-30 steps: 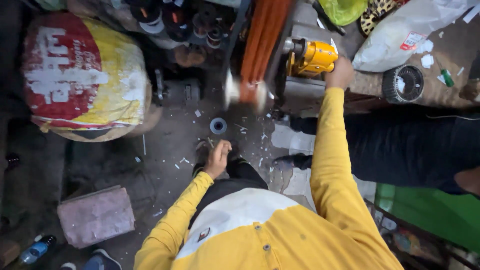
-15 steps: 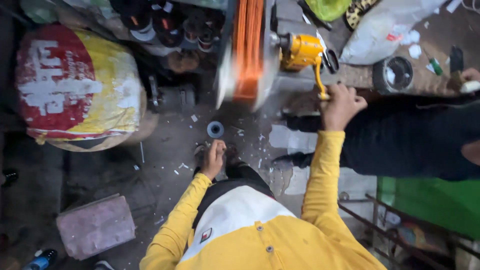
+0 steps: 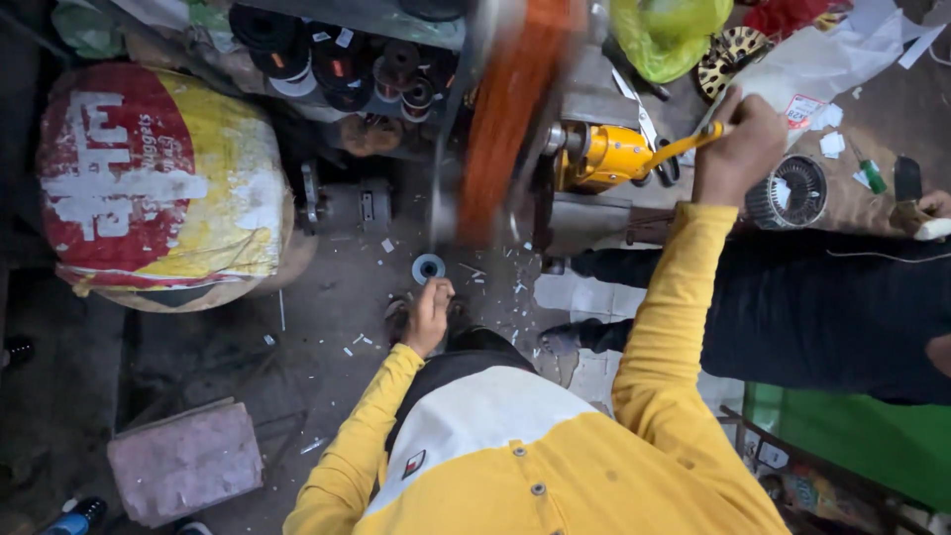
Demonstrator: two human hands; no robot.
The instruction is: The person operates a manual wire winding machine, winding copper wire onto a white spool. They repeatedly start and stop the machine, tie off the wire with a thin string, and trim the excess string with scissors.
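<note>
sack [image 3: 158,188] left of spinning wheel [image 3: 510,109], winder [image 3: 604,157] right.

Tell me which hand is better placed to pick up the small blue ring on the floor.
Left. The left hand hangs low, just below the blue ring, fingers loose and empty. The right hand is up at the bench, closed on the yellow crank handle of the winder, beside the spinning orange spool.

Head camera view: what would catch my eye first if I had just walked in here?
Likely the blurred orange spool spinning at top centre, beside a yellow winding machine whose crank handle the right hand grips. At far left sits a bulging red and yellow sack. Lower down, the left hand rests by a small blue ring on the littered floor.
</note>
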